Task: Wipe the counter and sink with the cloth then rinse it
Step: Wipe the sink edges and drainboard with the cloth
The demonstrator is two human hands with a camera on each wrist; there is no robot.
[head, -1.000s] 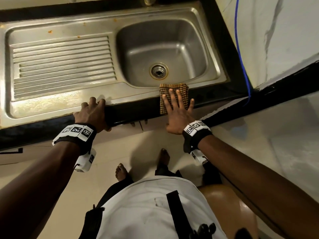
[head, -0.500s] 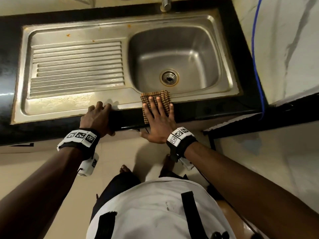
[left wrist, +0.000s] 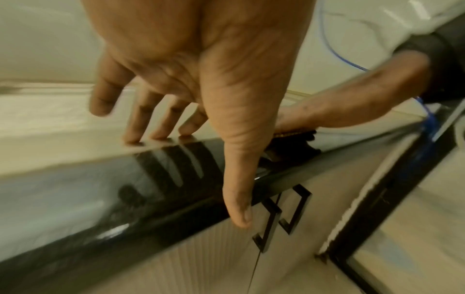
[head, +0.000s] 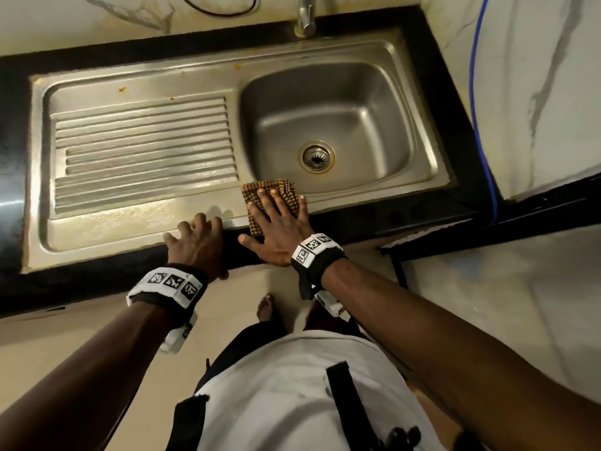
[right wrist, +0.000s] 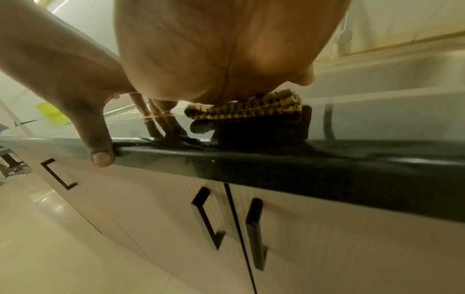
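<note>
A brown checked cloth (head: 260,190) lies folded on the front rim of the steel sink (head: 432,131) and the black counter edge (head: 390,219). My right hand (head: 276,219) presses flat on it with straight, spread fingers, thumb hanging over the counter front. In the right wrist view the cloth (right wrist: 251,109) shows under the palm. My left hand (head: 198,239) rests on the counter edge just left of the cloth, fingertips on the drainboard rim (head: 130,229), holding nothing. The left wrist view shows its fingers (left wrist: 151,127) touching the edge, with the thumb hanging down.
The ribbed drainboard (head: 143,151) has orange stains along its back rim. The tap (head: 305,17) stands behind the basin, whose drain (head: 316,156) sits near its middle. A blue hose (head: 478,109) runs down the right wall. Cabinet doors with black handles (right wrist: 206,216) lie below the counter.
My right hand has slid the cloth leftward along the front rim, from the basin's right part toward the drainboard corner. The left hand stays on the counter edge, now close to the right hand.
</note>
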